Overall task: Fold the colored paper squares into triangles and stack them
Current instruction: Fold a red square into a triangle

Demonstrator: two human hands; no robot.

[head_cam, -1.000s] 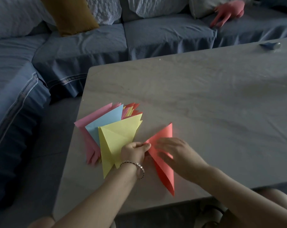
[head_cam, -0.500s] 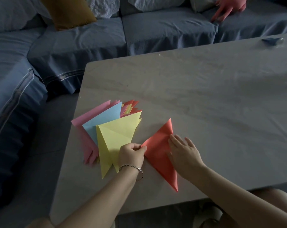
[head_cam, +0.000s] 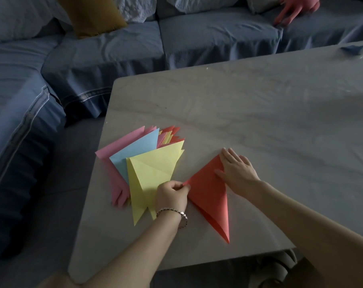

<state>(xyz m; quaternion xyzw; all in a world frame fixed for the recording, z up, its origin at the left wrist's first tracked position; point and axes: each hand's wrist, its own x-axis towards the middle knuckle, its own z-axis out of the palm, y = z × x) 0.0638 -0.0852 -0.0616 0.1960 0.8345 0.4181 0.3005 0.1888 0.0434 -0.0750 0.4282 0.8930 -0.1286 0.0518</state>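
Observation:
A red paper triangle (head_cam: 209, 196) lies flat on the pale table (head_cam: 259, 121). My left hand (head_cam: 171, 195), with a bracelet on its wrist, pinches the triangle's left corner. My right hand (head_cam: 235, 170) lies flat with straight fingers on the triangle's upper right edge, pressing along the fold. To the left sits a fanned stack of folded triangles (head_cam: 147, 163): yellow on top, then blue, pink and red beneath. My left hand partly covers the yellow sheet's lower right part.
A blue sofa (head_cam: 114, 48) wraps around the table's far and left sides, with a mustard cushion (head_cam: 93, 15). Someone else's pink-gloved hand (head_cam: 295, 9) rests on the sofa at top right. A small blue object (head_cam: 355, 48) lies at the table's far right.
My right hand has slid up along the red triangle's fold from its middle to its upper corner, fingers now straight. The red paper lies flatter. My left hand has stayed on the left corner.

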